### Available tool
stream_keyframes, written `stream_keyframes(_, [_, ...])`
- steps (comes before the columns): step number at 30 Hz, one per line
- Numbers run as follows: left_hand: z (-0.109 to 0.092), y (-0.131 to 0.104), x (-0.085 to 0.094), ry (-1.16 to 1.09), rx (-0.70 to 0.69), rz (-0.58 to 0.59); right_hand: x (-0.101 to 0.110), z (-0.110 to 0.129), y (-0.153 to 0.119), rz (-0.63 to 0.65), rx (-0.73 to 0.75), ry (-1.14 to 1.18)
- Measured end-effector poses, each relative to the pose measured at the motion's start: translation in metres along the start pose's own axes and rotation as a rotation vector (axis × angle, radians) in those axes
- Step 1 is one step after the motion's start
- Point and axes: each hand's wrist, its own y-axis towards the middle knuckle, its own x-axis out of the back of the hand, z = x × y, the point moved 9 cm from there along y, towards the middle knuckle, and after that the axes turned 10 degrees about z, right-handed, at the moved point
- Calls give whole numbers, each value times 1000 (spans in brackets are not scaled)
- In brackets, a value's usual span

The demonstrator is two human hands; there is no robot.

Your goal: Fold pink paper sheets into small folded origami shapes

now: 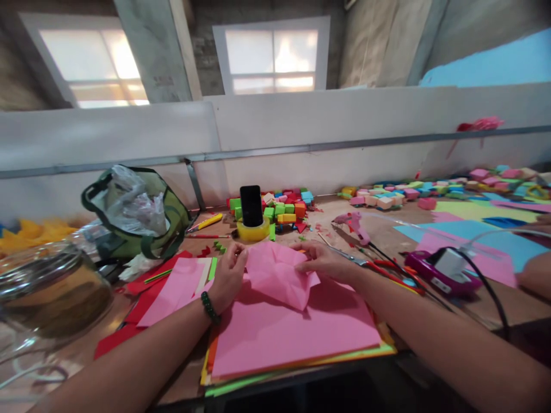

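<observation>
A creased pink paper piece (279, 274) is held between my two hands, over a stack of coloured sheets (297, 338) with pink on top. My left hand (230, 275) has its fingers closed on the paper's left edge; a dark green bead bracelet (210, 308) is on that wrist. My right hand (325, 262) grips the paper's right side, thumb on the front and fingers partly hidden behind it. The paper shows fold lines and a corner hanging toward the stack.
Behind stand a phone (251, 206) on a yellow tape roll (253, 232) and small paper boxes. Left are a green bag (172, 215) and a glass jar (51, 292). Right lie a pink glue gun (355, 226), scissors (387, 269), a purple power strip (443, 275) and another person's arm (536, 275).
</observation>
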Motion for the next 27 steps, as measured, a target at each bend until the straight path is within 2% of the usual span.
stream_keyframes(3, [8, 1, -1, -18, 28, 9, 11, 7, -1, 53, -90, -100])
stream_keyframes(7, [8, -1, -10, -34, 35, 65, 26, 28, 9, 35, -189, -501])
stream_keyframes(9, [5, -3, -13, -43, 23, 83, 27, 40, 18, -4, -173, -610])
stream_keyframes(12, [2, -3, -13, -56, 13, 79, 16, 52, 33, -47, -79, -674])
stream_keyframes(19, [13, 0, -9, -111, 76, 72, 6, 33, 43, 38, -104, -480])
stream_keyframes(23, [12, -1, -17, -160, 134, 145, 4, 25, 38, 123, -139, -331])
stream_keyframes(27, [8, -7, -29, -201, 220, 247, 6, 17, 37, 107, -147, -218])
